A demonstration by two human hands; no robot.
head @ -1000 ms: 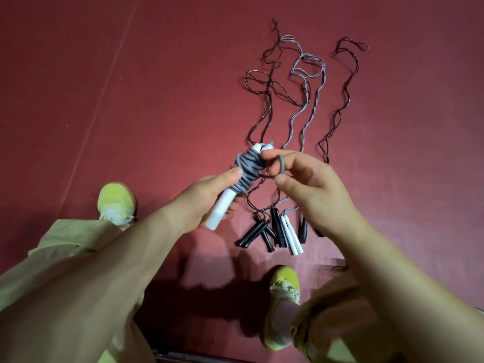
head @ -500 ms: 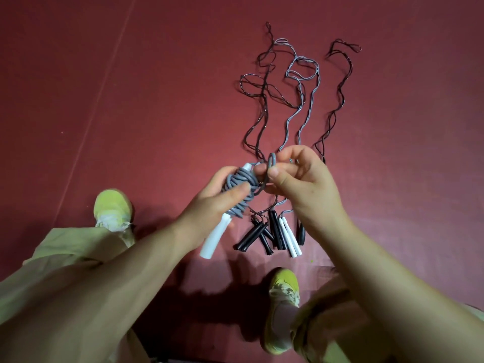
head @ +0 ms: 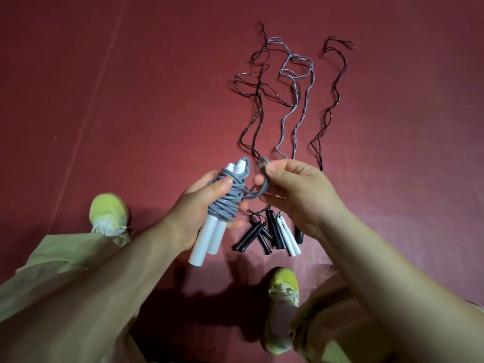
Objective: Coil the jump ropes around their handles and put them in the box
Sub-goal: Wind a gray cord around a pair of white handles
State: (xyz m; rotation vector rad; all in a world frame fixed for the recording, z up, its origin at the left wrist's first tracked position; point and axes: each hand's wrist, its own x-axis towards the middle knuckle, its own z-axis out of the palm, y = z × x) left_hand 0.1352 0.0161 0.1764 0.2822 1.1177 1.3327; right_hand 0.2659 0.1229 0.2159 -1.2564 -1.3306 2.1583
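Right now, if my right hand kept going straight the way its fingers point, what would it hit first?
Probably the grey rope bundle wound on the white handles in your left hand. Your right hand points leftward at it, pinching the rope's loose end. Depth is uncertain from one view.

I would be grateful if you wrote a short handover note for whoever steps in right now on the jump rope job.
Left hand: grips the two white handles, thumb pressing the grey rope coil wound around them.
Right hand: pinches the loose end loop of the grey rope, not yet tucked in.
On the red floor: several uncoiled ropes stretched away, their black and white handles bunched between the feet.
Done: the grey rope is nearly coiled.
Left: secure its end, coil the others, box them all. No box is in view.
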